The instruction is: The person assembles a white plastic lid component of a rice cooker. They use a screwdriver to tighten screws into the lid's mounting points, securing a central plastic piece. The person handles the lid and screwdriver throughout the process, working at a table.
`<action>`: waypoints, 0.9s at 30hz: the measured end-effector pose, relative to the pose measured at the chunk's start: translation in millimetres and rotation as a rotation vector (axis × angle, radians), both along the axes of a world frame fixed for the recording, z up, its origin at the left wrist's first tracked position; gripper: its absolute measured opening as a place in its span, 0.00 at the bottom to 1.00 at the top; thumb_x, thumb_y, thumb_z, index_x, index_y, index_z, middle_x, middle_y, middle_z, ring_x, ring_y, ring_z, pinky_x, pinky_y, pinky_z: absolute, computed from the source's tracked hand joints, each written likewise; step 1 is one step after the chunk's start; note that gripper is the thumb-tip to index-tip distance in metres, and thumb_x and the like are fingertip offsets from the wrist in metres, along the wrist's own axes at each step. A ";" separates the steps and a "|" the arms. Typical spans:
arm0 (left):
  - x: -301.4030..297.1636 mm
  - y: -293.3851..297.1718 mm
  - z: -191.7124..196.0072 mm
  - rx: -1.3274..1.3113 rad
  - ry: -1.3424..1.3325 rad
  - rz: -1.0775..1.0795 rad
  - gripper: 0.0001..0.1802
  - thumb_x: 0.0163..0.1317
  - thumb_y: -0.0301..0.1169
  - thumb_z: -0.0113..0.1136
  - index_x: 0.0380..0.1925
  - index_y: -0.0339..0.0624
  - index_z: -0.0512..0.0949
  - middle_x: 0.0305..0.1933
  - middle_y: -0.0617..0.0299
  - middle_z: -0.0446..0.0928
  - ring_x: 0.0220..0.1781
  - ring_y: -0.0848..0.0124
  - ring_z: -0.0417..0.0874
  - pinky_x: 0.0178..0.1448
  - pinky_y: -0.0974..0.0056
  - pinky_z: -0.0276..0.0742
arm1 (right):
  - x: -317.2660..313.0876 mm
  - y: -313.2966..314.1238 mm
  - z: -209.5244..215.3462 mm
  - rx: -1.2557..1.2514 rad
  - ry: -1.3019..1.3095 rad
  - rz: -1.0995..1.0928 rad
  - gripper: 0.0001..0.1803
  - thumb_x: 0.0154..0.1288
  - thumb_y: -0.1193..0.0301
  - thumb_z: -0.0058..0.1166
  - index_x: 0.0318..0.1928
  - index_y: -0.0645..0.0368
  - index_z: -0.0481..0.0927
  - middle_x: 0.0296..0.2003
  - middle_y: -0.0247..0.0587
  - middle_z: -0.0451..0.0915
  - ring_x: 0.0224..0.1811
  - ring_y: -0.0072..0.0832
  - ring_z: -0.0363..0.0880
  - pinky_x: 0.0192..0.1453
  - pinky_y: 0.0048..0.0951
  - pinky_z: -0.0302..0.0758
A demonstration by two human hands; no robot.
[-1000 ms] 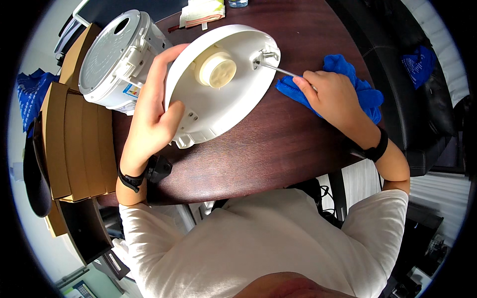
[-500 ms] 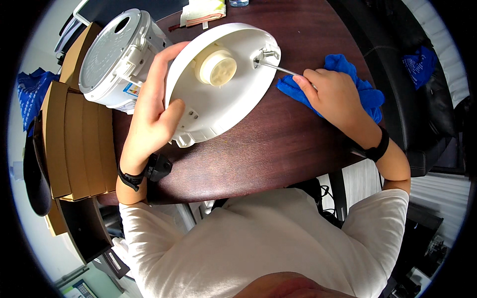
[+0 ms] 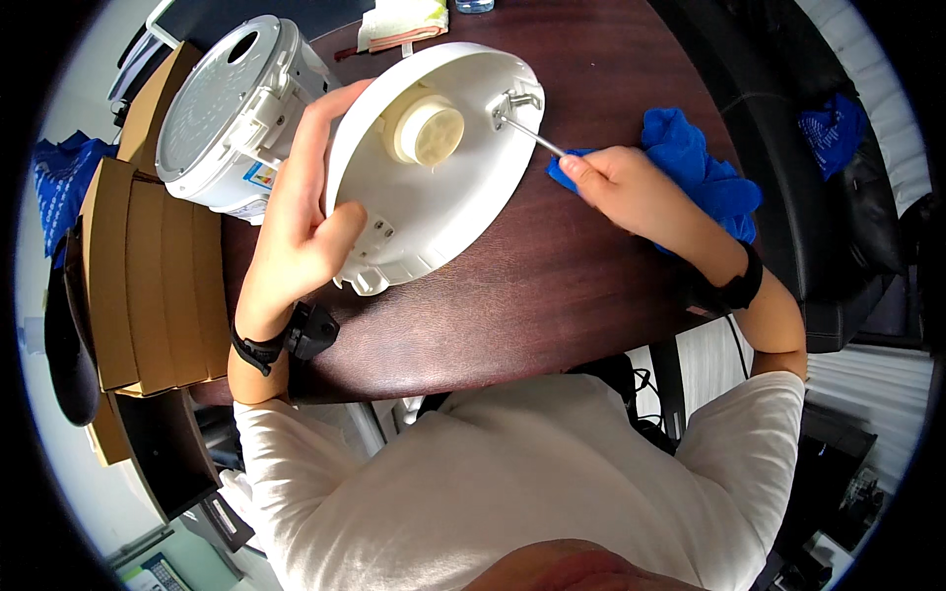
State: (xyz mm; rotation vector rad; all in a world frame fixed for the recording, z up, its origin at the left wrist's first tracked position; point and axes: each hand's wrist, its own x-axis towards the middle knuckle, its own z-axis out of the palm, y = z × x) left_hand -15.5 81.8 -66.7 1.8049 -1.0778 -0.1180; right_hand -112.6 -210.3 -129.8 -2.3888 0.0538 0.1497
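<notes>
My left hand [image 3: 301,222] grips the left rim of a round white appliance part [image 3: 434,172], tilted up on the dark wooden table [image 3: 552,295] with its inner side toward me. A cream round knob [image 3: 429,133] sits at its centre and a small metal bracket [image 3: 512,101] near its upper right edge. My right hand [image 3: 631,192] holds a thin metal screwdriver [image 3: 532,135] whose tip meets that bracket. A blue cloth [image 3: 700,172] lies under and behind my right hand.
A white cooker body [image 3: 222,113] with a perforated grey top stands at the table's far left. Brown cardboard boxes [image 3: 128,276] are stacked to the left of the table. A black chair [image 3: 838,227] with a blue bag stands to the right. Folded paper [image 3: 399,22] lies at the far edge.
My right hand has shifted slightly left along the screwdriver while the tip stays at the bracket. My left hand and the white part have barely moved.
</notes>
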 end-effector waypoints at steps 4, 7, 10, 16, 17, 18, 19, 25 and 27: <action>0.5 -1.7 -1.1 0.008 -0.035 0.019 0.41 0.40 0.18 0.41 0.63 0.35 0.59 0.57 0.49 0.71 0.62 0.63 0.70 0.68 0.65 0.59 | -8.0 25.4 4.5 1.014 0.581 -0.093 0.26 0.77 0.51 0.30 0.22 0.49 0.64 0.13 0.27 0.60 0.11 0.14 0.61 0.13 0.22 0.61; 1.5 0.5 0.7 0.023 -0.023 0.037 0.40 0.41 0.18 0.41 0.63 0.35 0.59 0.56 0.49 0.71 0.62 0.62 0.70 0.67 0.64 0.59 | -11.4 36.6 22.9 1.364 0.752 -0.191 0.28 0.77 0.50 0.30 0.21 0.52 0.64 0.14 0.26 0.61 0.09 0.14 0.59 0.12 0.19 0.62; 0.0 1.2 3.9 0.057 -0.028 0.066 0.39 0.42 0.18 0.41 0.63 0.35 0.60 0.55 0.49 0.72 0.61 0.62 0.71 0.67 0.64 0.60 | -8.1 24.9 10.0 1.007 0.607 -0.104 0.27 0.76 0.49 0.32 0.23 0.51 0.66 0.13 0.26 0.62 0.11 0.16 0.63 0.13 0.25 0.63; 2.9 0.0 1.7 0.034 -0.016 0.038 0.39 0.43 0.16 0.40 0.63 0.36 0.60 0.55 0.50 0.71 0.60 0.64 0.71 0.66 0.65 0.61 | -19.2 -6.1 3.0 -0.313 -0.335 -0.031 0.20 0.70 0.60 0.49 0.23 0.60 0.76 0.17 0.48 0.76 0.15 0.44 0.73 0.20 0.37 0.67; 3.3 0.3 2.8 0.043 -0.005 0.031 0.38 0.43 0.15 0.39 0.63 0.36 0.60 0.56 0.51 0.71 0.60 0.65 0.71 0.66 0.66 0.61 | -20.4 -7.1 5.1 -0.363 -0.373 -0.029 0.20 0.70 0.60 0.49 0.23 0.60 0.76 0.17 0.48 0.76 0.16 0.44 0.73 0.20 0.37 0.67; 3.3 0.1 2.8 0.031 0.008 0.044 0.38 0.43 0.15 0.39 0.63 0.36 0.61 0.56 0.51 0.71 0.61 0.66 0.70 0.66 0.66 0.61 | -21.2 -8.1 6.4 -0.412 -0.410 -0.028 0.20 0.70 0.60 0.49 0.23 0.59 0.76 0.17 0.47 0.76 0.16 0.43 0.74 0.20 0.38 0.68; 2.0 -0.3 2.5 0.049 0.023 0.061 0.39 0.42 0.17 0.40 0.63 0.35 0.61 0.58 0.51 0.69 0.63 0.65 0.68 0.68 0.65 0.58 | -22.2 -8.9 7.3 -0.462 -0.448 -0.025 0.20 0.70 0.59 0.49 0.23 0.59 0.76 0.17 0.46 0.76 0.17 0.43 0.75 0.20 0.38 0.68; 0.2 -0.1 3.2 0.089 0.039 0.069 0.42 0.39 0.22 0.42 0.64 0.33 0.60 0.62 0.49 0.65 0.68 0.62 0.63 0.72 0.62 0.53 | -16.4 -3.6 9.6 -0.585 -0.488 -0.006 0.20 0.69 0.59 0.50 0.22 0.58 0.76 0.17 0.45 0.77 0.18 0.40 0.76 0.21 0.37 0.70; 1.2 1.0 2.8 0.093 0.030 0.056 0.42 0.39 0.23 0.42 0.64 0.33 0.60 0.62 0.49 0.65 0.68 0.62 0.63 0.72 0.62 0.52 | -14.0 -4.2 9.0 -0.598 -0.502 0.001 0.20 0.69 0.59 0.50 0.22 0.58 0.77 0.17 0.45 0.77 0.17 0.40 0.76 0.21 0.37 0.70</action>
